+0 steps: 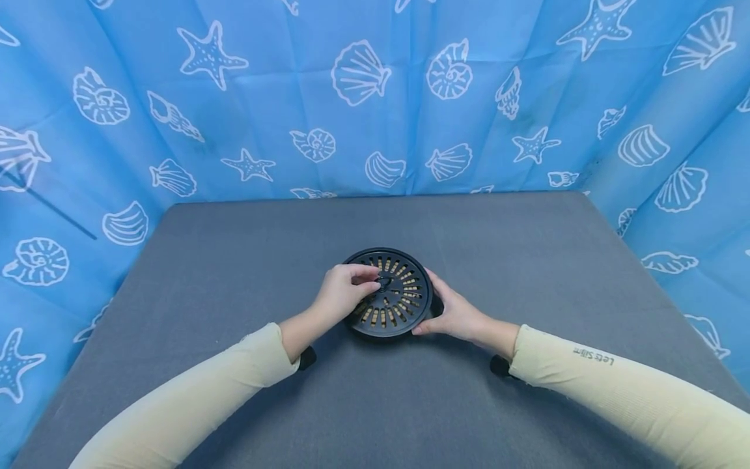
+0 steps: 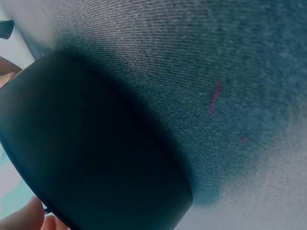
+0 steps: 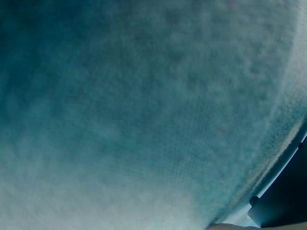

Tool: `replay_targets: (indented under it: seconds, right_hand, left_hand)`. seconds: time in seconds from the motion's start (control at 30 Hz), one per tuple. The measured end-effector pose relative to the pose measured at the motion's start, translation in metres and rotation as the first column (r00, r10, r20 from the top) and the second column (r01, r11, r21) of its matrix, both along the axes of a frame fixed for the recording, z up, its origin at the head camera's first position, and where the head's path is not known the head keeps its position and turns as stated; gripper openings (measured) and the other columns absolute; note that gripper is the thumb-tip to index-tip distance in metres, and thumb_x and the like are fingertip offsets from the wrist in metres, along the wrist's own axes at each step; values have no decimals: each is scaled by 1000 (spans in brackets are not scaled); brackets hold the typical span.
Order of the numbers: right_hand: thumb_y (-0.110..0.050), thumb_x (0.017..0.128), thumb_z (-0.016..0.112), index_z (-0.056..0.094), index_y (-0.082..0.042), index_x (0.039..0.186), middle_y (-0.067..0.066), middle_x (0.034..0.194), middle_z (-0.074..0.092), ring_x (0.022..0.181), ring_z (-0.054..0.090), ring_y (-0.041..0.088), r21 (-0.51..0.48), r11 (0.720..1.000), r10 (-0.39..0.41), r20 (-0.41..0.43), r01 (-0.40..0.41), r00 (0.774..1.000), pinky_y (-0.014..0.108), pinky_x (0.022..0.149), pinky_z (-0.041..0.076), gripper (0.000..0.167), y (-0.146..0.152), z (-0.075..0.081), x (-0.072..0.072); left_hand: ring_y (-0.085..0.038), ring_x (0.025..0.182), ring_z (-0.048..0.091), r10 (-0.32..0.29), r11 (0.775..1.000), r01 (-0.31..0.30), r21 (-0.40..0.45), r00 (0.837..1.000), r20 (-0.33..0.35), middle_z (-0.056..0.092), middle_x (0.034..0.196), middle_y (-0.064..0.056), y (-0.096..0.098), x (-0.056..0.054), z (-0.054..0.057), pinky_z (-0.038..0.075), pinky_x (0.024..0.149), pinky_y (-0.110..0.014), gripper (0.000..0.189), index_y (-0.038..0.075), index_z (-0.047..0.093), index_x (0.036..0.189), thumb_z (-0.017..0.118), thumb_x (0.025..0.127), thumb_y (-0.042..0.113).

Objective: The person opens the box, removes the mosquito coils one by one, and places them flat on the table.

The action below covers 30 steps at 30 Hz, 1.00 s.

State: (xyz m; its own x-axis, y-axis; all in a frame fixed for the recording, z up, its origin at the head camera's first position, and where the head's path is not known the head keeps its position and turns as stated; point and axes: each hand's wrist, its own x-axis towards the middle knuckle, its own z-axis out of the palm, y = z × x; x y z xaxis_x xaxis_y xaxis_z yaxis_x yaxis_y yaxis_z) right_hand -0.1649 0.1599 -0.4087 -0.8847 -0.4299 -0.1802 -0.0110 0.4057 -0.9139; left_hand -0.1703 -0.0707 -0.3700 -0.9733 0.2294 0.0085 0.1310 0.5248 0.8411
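Observation:
A round black container (image 2: 96,143) stands at the middle of the table, capped by a slotted black lid (image 1: 404,319). Yellowish material shows through the slots. From the left, my left hand (image 1: 342,293) reaches over the lid, thumb and index finger pinching the small ring handle (image 1: 385,283) at its centre. My right hand (image 1: 459,316) grips the container's right side, thumb near the front and fingers toward the back. In the left wrist view the container's smooth dark wall fills the lower left, with left fingertips (image 2: 26,218) at the lid's edge.
Grey cloth (image 1: 263,247) covers the table, whose far edge meets a blue curtain (image 1: 404,117) printed with white shells and starfish. Pale sleeves cover both forearms. In the right wrist view, mostly blurred cloth shows, plus a dark shape (image 3: 285,196) at lower right.

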Motion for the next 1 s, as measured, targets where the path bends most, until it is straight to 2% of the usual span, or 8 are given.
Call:
replay_targets:
  seconds: [0.33, 0.67, 1.0]
  right_hand:
    - [-7, 73, 85, 5, -3, 155, 23, 159, 13, 145, 6, 41, 18, 1000, 4, -9, -4, 1000, 60, 114, 4, 115, -1, 2, 0]
    - [-6, 73, 85, 5, -3, 155, 23, 158, 14, 145, 7, 41, 18, 1000, 13, -19, -12, 1000, 61, 113, 4, 115, 0, 1, -1]
    - [-5, 72, 85, 7, -4, 155, 25, 157, 16, 145, 7, 40, -1, 1000, 14, -17, -14, 1000, 61, 113, 2, 114, 0, 0, -3]
  left_hand:
    - [-21, 101, 66, 30, 1000, -30, -7, 1000, 0, 72, 108, -8, 3, -3, 1, 54, 85, -33, 19, 3, 74, 108, 69, 90, 8]
    - [-20, 99, 67, 90, 993, -93, 66, 995, 47, 73, 103, -8, 5, -4, 0, 55, 83, -33, 16, 3, 76, 103, 71, 87, 6]
    - [-21, 100, 66, 130, 987, -136, 82, 989, 71, 73, 101, -8, 7, -6, -2, 55, 83, -33, 13, 4, 77, 98, 73, 87, 7]
